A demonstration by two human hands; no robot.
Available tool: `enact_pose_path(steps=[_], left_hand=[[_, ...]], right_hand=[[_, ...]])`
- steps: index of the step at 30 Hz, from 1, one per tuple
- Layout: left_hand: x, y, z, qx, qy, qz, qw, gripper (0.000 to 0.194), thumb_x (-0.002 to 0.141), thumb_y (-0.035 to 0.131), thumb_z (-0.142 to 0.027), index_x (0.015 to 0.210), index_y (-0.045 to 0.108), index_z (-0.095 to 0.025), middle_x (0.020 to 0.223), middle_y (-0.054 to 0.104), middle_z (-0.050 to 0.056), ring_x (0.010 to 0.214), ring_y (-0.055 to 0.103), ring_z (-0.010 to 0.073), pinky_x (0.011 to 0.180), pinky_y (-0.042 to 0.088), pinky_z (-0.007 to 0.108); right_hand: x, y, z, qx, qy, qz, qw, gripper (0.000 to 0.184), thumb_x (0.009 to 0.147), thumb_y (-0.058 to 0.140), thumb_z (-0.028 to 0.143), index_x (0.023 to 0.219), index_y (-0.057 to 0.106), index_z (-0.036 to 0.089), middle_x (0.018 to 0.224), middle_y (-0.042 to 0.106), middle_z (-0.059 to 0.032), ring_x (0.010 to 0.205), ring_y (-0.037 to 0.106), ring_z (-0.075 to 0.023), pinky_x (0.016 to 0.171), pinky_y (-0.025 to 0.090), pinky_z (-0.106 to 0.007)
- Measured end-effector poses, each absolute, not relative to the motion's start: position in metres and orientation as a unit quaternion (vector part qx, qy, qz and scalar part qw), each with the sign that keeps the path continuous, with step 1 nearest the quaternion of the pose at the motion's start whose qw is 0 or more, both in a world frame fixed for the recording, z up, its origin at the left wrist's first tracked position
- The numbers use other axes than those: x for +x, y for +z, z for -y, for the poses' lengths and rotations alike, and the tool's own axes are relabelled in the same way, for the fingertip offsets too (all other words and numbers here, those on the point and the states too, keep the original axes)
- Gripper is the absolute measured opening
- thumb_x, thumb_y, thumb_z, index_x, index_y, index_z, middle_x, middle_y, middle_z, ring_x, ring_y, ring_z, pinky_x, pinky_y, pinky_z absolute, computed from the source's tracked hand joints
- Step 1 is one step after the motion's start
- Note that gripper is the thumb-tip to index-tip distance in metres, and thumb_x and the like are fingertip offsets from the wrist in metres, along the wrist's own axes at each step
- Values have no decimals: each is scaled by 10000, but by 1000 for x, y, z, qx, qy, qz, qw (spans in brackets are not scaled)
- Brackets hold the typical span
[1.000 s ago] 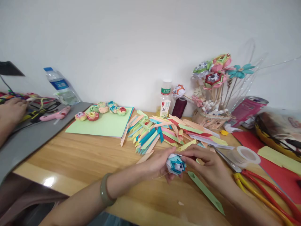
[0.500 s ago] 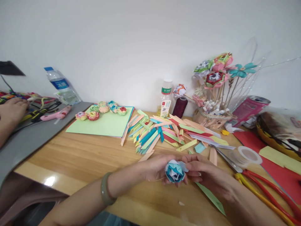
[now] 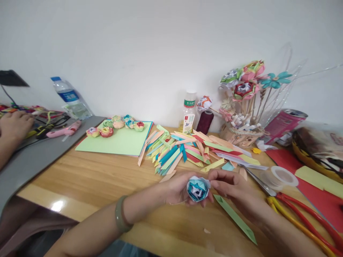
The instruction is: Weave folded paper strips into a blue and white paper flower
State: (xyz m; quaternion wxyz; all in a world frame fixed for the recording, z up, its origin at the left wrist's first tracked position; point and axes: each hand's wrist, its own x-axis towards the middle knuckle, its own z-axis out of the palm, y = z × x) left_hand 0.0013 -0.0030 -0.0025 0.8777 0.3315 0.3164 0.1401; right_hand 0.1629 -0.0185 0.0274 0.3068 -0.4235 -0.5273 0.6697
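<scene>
A blue-and-white folded paper flower [image 3: 198, 189] rests in my left hand [image 3: 180, 188], whose fingers curl round it from the left and below. Its layered petals face up. A thin thread shows beneath the left palm. My right hand [image 3: 227, 182] is at the flower's right edge, thumb and index finger pinched together beside a pale outer petal. What lies between those fingertips is too small to make out. Under the right hand, a folded green paper strip [image 3: 237, 219] lies on the wooden table [image 3: 107, 185].
Behind my hands spreads a pile of folded paper strips [image 3: 171, 151]. Scissors [image 3: 270, 192] and red-handled pliers [image 3: 308, 210] lie right, near a clear round container [image 3: 284, 176]. Small paper flowers [image 3: 118, 122] sit on green paper [image 3: 120, 142]. Another person's hand [image 3: 16, 125] is far left.
The flower has risen slightly and turned in my left hand. My right hand's fingers have moved up a little and pinch closer together at its edge, uncovering more of the green strip.
</scene>
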Motion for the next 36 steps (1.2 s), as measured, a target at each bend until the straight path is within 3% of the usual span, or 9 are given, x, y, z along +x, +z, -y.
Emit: enact_pose_path(steps=[4,8,11,17,23,30,36], left_hand=[[5,-7,4,306,184,-350,866,328,760,332,-304,644,568,-108,525,588,37,353,473,84,304,223,185],[6,-6,4,316,200,-346,861,312,769,342,-293,672,571,-106,549,592,39,379,501,94,304,239,187],[5,-1,5,328,188,-338,862,350,789,320,-296,661,577,-96,546,587,46,377,497,89,293,227,186],[5,-4,6,321,205,-337,861,235,739,401,-288,704,565,-123,601,609,34,428,543,101,300,243,174],[6,-6,6,333,177,-360,853,326,756,325,-292,623,557,-106,487,563,31,316,428,68,299,240,182],[6,-13,6,335,191,-323,865,289,729,394,-322,696,581,-105,605,599,47,415,524,102,312,259,187],[5,-4,5,307,162,-348,871,426,793,262,-284,610,591,-86,547,574,55,398,524,96,293,220,190]], right_hand=[[161,27,20,-453,642,557,269,249,663,638,386,588,565,159,564,586,-5,554,510,-134,536,339,-252],[162,20,18,-463,661,523,275,219,690,602,347,596,546,157,476,479,39,452,379,-83,459,251,-227],[163,16,17,-443,674,504,309,165,729,554,301,636,529,167,441,416,62,437,377,-82,455,244,-226],[161,22,18,-448,627,570,285,149,711,585,268,612,545,164,529,576,20,485,434,-92,469,274,-222],[160,27,18,-475,599,584,273,147,672,609,272,574,565,172,516,598,15,508,494,-118,502,321,-236],[161,15,18,-457,648,546,270,179,684,606,287,582,556,148,457,554,20,396,338,-57,405,207,-209],[162,13,21,-409,669,518,342,245,703,610,371,605,543,156,413,425,59,418,403,-79,437,263,-218]])
